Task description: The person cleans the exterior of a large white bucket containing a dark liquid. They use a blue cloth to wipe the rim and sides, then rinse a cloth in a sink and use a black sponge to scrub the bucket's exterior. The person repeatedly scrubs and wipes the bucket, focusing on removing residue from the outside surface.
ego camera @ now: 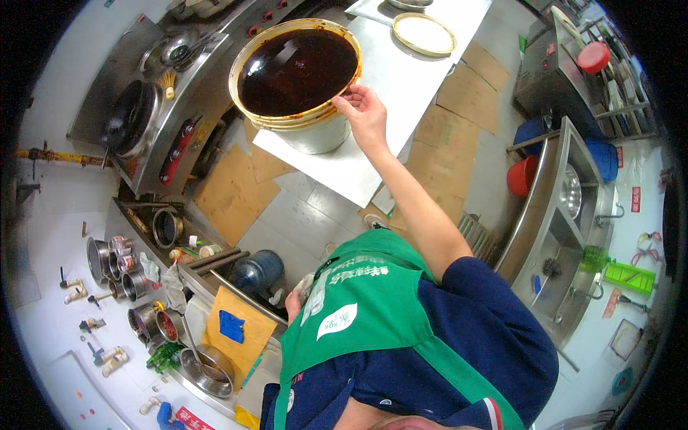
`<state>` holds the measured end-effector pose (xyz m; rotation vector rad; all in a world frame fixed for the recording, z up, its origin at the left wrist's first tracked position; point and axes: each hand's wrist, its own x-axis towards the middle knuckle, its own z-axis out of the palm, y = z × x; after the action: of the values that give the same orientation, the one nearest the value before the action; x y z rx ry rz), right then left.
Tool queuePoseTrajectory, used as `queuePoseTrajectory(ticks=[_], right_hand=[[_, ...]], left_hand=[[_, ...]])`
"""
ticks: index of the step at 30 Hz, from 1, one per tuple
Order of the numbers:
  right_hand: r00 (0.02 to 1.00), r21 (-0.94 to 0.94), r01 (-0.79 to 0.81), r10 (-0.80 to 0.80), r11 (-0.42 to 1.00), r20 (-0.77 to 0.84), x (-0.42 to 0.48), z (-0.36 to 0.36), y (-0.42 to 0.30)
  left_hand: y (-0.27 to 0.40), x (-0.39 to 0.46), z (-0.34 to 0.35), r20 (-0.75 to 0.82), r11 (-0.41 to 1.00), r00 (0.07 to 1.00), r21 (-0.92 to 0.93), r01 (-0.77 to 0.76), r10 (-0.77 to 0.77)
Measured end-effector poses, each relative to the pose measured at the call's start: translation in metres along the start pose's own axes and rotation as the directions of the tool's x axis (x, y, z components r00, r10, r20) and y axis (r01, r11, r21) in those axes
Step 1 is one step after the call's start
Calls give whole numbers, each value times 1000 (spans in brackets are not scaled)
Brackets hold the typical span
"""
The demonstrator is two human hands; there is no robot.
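A large off-white plastic bucket [317, 138] stands at the near end of a steel-topped table [352, 185]. Dark reddish-brown liquid [298, 72] fills it nearly to the brim, and brown stains mark the rim. My right hand [366, 115] reaches out to the bucket's near right edge, thumb and fingers pinching the rim. Low at my left side, my left hand [293, 306] is partly covered by my green apron [371, 290]. It holds a greyish cloth [305, 287], most of which is hidden.
Farther along the table lies a round pale lid [424, 34]. To the left is a stove with a black wok [130, 119]. A blue water jug [258, 270] sits below the left counter, which bears a steel bowl [207, 371]. At right is a steel sink [559, 269]. Cardboard [443, 145] covers some floor.
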<state>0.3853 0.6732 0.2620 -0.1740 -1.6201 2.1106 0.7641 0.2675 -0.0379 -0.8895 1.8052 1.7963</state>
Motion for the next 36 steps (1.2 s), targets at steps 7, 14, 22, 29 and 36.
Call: queuePoseTrajectory(ticks=[7, 14, 22, 29, 36], right_hand=[[995, -64, 17, -23, 998, -96, -23, 24, 12], [983, 94, -150, 159, 984, -91, -49, 56, -12], [906, 258, -409, 356, 875, 231, -22, 37, -61], [823, -762, 557, -96, 331, 560, 73, 13, -75], [774, -760, 631, -49, 160, 632, 78, -21, -57]], left_hand=[[45, -30, -24, 186, 993, 980, 75, -93, 78], [32, -10, -21, 132, 911, 965, -322, 259, -227], [28, -13, -5, 115, 777, 986, -607, 168, -123], [-2, -12, 5, 95, 772, 990, -620, 141, -104], [-19, -20, 8, 75, 761, 991, -634, 135, -112]])
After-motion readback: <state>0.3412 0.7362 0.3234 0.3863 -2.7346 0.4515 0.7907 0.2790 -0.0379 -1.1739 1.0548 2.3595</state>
